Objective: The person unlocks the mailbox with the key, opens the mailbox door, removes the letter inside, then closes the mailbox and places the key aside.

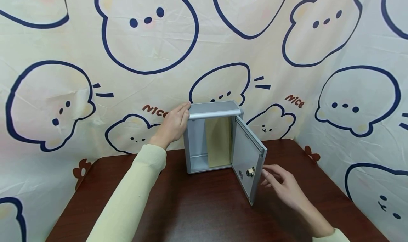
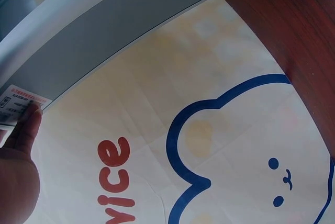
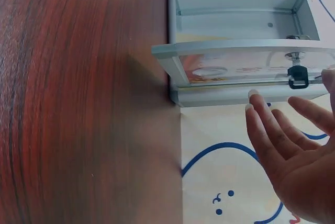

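Note:
A small grey metal box [image 1: 208, 109] stands on the table with its hinged door [image 1: 247, 153] swung open to the right. My left hand [image 1: 173, 125] holds its upper left corner. A fingertip lies by the white sticker [image 2: 21, 103] on the side panel in the left wrist view. My right hand [image 1: 283, 183] is beside the door's free edge, its fingers loosely spread and around nothing; whether a fingertip touches the door I cannot tell. A lock [image 1: 250, 172] shows on the door's inner face. On the outer face, a black-headed key [image 3: 298, 76] sits near my right thumb.
A beige panel [image 1: 218, 142] stands inside the box at the right. The dark reddish-brown table [image 1: 197, 206] extends toward me. Behind it hangs a pale cloth [image 1: 146, 50] with cartoon outlines, which also covers the right side.

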Available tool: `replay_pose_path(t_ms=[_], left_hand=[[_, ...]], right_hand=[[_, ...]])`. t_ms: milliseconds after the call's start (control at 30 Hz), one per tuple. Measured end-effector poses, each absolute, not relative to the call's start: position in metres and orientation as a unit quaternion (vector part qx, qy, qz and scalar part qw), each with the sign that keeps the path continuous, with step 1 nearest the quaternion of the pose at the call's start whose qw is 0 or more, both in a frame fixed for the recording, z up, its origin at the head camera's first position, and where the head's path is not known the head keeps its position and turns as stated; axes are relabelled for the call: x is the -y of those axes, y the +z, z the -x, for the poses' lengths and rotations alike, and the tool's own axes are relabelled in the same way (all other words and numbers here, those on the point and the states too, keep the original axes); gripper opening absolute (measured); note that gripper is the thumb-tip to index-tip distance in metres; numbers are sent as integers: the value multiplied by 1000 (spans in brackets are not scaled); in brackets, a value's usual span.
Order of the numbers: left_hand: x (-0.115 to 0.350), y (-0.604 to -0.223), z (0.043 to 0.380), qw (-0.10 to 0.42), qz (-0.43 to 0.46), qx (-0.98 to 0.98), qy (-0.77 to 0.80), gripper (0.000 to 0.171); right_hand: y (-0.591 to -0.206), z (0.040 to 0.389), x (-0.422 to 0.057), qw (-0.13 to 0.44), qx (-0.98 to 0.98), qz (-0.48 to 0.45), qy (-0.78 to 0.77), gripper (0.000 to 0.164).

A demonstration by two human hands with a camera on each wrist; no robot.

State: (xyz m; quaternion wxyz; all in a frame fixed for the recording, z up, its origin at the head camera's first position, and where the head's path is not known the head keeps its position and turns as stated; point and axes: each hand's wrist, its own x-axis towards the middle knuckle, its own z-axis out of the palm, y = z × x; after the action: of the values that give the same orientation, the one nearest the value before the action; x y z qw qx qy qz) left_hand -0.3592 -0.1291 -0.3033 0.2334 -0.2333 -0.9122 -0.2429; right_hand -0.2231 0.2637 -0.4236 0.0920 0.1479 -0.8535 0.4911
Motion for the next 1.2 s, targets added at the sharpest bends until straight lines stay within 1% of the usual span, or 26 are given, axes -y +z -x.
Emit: replay_pose_path(t_ms=[233, 533, 667, 1200], left_hand=[[129, -303, 360, 233, 234, 912, -244, 55], [130, -304, 359, 232, 225, 915, -242, 57], [130, -305, 360, 236, 225, 913, -243, 56], [128, -305, 359, 237, 227, 912, -247, 57]], right_hand=[[-411, 211, -264, 113, 867, -140, 464, 31], [-390, 194, -253, 215, 881, -153, 393, 28], [-386, 192, -244, 250, 885, -149, 364, 27], [-386, 198, -217, 297, 891, -167, 299, 10]])
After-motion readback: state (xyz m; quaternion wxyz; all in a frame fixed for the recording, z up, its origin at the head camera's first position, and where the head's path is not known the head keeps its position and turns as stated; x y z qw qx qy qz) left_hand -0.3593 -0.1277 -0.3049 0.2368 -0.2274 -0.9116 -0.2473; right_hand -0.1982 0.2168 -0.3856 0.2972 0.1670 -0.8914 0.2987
